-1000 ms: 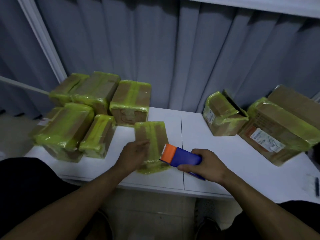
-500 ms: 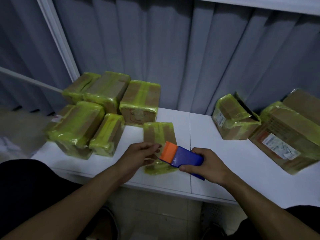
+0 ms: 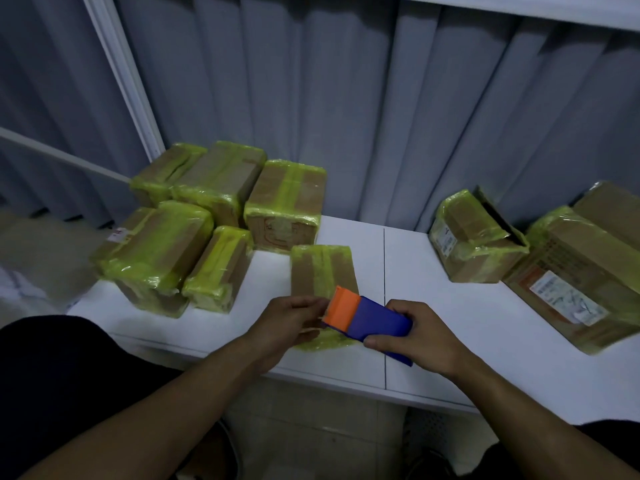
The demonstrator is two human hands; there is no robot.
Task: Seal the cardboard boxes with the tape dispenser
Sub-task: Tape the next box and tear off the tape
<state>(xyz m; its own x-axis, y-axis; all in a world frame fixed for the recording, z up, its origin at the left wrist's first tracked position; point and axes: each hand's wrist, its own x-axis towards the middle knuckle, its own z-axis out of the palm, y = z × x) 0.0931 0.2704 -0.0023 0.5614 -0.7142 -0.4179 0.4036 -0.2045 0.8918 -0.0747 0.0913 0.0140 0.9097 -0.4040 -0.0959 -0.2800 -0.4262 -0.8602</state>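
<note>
Head view: left hand [image 3: 289, 322] has left the box [image 3: 320, 271] on the counter [image 3: 450, 306] for the tape dispenser [image 3: 369, 317] mouth, fingers curled; tape pinch unclear. Right hand [image 3: 420, 336] fingers wrap its blue body. Likely pulling a fresh strip.

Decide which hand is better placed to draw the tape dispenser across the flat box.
Right: the right hand grips the tape dispenser over the flat box; the left hand meets its orange end.
</note>
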